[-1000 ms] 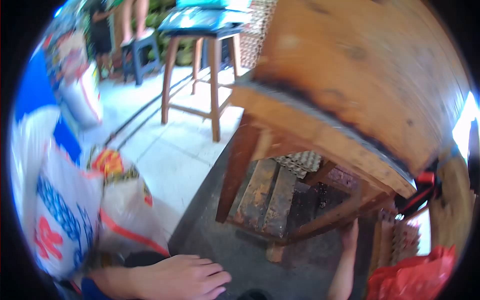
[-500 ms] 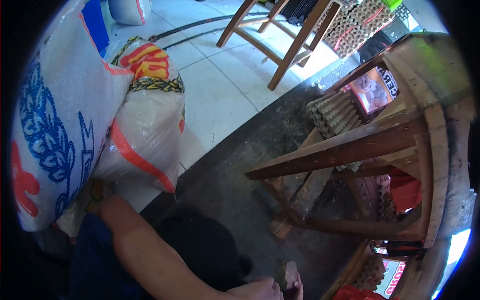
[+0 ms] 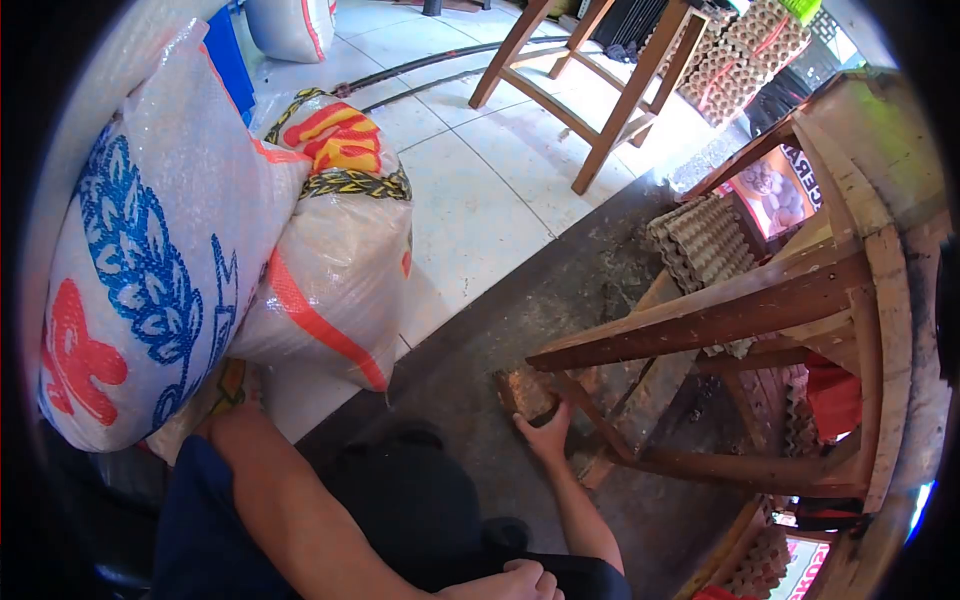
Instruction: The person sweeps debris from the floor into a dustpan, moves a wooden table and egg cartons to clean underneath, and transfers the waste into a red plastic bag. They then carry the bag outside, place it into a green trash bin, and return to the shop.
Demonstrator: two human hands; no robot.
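Observation:
My right hand point(image 3: 547, 437) reaches forward to the foot of a wooden table, its thumb and fingers around a rough reddish-brown block point(image 3: 524, 393), like a piece of brick. The block is close to the floor, right at the lower end of the table leg point(image 3: 560, 352). My left hand point(image 3: 515, 582) is curled closed at the bottom edge, near dark clothing; its palm side is hidden. The wooden table point(image 3: 885, 330) fills the right side, with a crossbar close to my right forearm.
Large printed sacks point(image 3: 165, 270) stand at left. Egg trays point(image 3: 703, 242) are stacked by the table, and more egg trays point(image 3: 745, 50) stand at the back. A wooden stool point(image 3: 610, 140) stands on white tiles point(image 3: 480, 225); red cloth point(image 3: 835, 398) hangs beneath the table.
My right hand has moved forward from beside my left hand to the table leg, carrying the block. My left hand stays low and curled. The view has shifted slightly.

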